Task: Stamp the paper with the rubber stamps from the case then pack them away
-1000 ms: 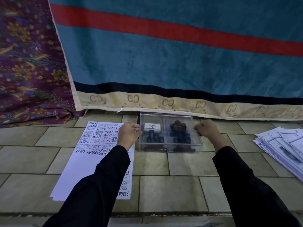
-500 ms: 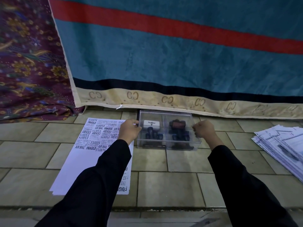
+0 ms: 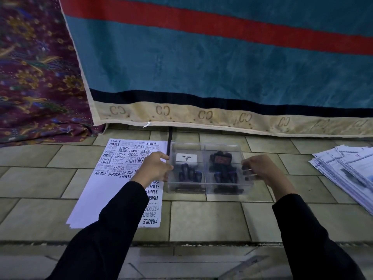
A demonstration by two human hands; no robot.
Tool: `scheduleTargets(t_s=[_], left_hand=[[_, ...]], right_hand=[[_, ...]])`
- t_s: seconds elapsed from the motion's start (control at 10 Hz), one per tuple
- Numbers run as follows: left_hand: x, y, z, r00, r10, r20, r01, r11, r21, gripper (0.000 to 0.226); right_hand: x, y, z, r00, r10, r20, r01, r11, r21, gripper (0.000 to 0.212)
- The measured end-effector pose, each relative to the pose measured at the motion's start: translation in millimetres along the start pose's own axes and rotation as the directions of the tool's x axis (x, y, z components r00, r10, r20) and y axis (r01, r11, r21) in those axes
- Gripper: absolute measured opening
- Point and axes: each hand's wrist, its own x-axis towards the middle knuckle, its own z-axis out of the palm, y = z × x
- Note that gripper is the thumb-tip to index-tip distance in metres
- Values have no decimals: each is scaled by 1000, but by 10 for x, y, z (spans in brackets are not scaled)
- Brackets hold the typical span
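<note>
A clear plastic case (image 3: 207,147) stands on the tiled floor, its lid on. Inside lie several dark rubber stamps (image 3: 221,167) and a white Artline ink pad (image 3: 186,158). My left hand (image 3: 154,168) grips the case's left side. My right hand (image 3: 257,170) grips its right side, fingers curled over the edge. Left of the case lies the white paper (image 3: 101,190), covered at its far end and right edge with black stamped words such as FRAGILE, SAMPLE and AIR MAIL. My left arm hides part of the sheet.
A stack of printed papers (image 3: 347,170) lies at the right. A teal blanket with a red stripe (image 3: 222,63) hangs behind the case, and a patterned purple cloth (image 3: 38,77) is at the left. A step edge (image 3: 181,243) runs across the near floor.
Both hands stay on the sides of the case. My right hand's fingers have spread a little over the right edge. The view has shifted slightly.
</note>
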Motion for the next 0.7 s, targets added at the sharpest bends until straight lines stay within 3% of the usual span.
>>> scheduleTargets(t_s=[0.6,0.7], left_hand=[[-159,-175,-72,996,-45,83,53,994,-93,40],[-246,-149,-165,997,65,-40,-62,995,73,44]], right_hand=[[-245,222,22,997,-43,66,37,996,82,16],[-270,246,-31,982,-166,-87,164,986,-29,22]])
